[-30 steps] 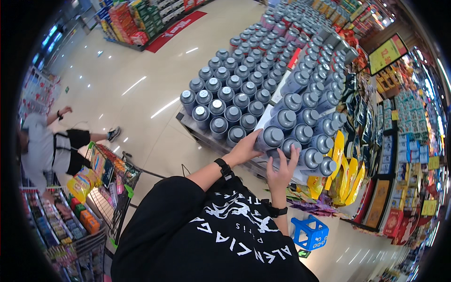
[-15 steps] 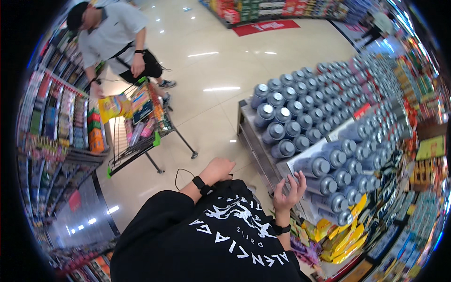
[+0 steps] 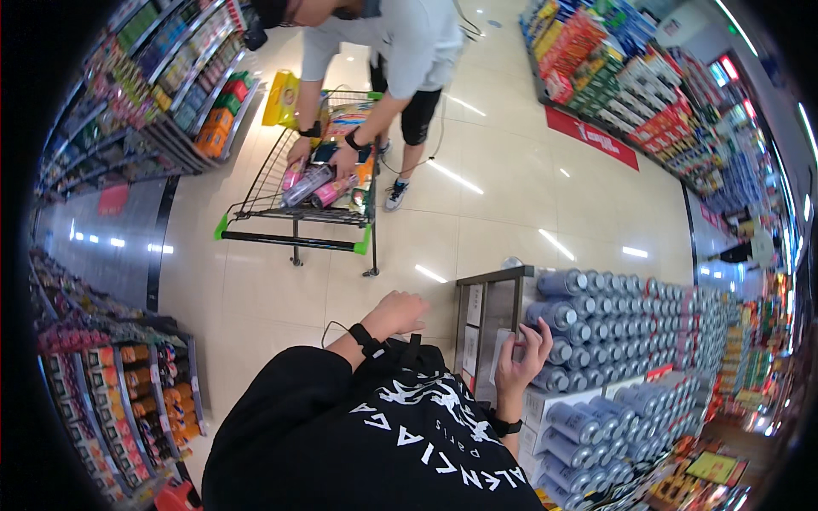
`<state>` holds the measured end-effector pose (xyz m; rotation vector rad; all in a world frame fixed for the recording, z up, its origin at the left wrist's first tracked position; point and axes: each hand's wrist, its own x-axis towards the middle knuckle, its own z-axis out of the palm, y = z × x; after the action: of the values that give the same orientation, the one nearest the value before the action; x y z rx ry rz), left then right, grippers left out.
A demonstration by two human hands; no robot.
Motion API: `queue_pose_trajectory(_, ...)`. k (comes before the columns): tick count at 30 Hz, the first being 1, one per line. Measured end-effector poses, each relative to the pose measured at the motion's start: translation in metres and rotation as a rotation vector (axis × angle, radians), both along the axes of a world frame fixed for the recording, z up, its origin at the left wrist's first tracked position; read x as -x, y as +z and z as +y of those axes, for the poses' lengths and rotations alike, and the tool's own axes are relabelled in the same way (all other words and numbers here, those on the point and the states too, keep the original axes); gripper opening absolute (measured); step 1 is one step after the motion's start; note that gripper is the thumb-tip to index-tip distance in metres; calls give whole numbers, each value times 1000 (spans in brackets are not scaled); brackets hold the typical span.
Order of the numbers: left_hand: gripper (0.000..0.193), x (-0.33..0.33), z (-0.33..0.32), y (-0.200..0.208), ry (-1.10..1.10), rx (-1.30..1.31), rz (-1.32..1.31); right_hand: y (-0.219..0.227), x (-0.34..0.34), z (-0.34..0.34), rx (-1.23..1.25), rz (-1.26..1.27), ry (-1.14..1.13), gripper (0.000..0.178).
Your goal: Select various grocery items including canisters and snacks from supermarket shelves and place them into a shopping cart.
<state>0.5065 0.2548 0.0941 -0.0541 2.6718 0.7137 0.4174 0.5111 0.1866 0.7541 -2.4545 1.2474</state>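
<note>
In front of my dark top, my left hand hovers over the floor with loosely bent fingers and nothing visible in it. My right hand is raised beside the near end of a display of silver-grey cans. Its fingers are curled and spread apart, and I see nothing between them. Whether its fingertips touch the display cannot be made out. Ahead on the left stands a shopping cart with a black handle and green corners. Another person bends over it, both hands among pink packs and a clear-and-grey bottle.
A yellow bag hangs at the cart's far left side. Stocked shelves line the left. The can display's metal-framed corner juts out close to my right hand. More goods stand at the far right, and another person is beyond.
My view has swung left, shifting the cart toward the middle and the cans lower right. The other person now leans over with both hands inside the cart. My hands keep nearly the same pose.
</note>
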Motion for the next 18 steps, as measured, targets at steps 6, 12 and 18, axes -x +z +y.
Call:
queue_pose_trajectory(6,39,-30,-88,-16,287,-20,121,0,18,-87,-9,-70,225,29)
queue_pose_trajectory(12,48,-80,-138,-11,645,13,101,-1,34,-150,-108,-128,446,25)
queue_pose_trajectory(18,45,-116,-139,-16,903,-10,96,-6,57,-203,-139,-167,631,21)
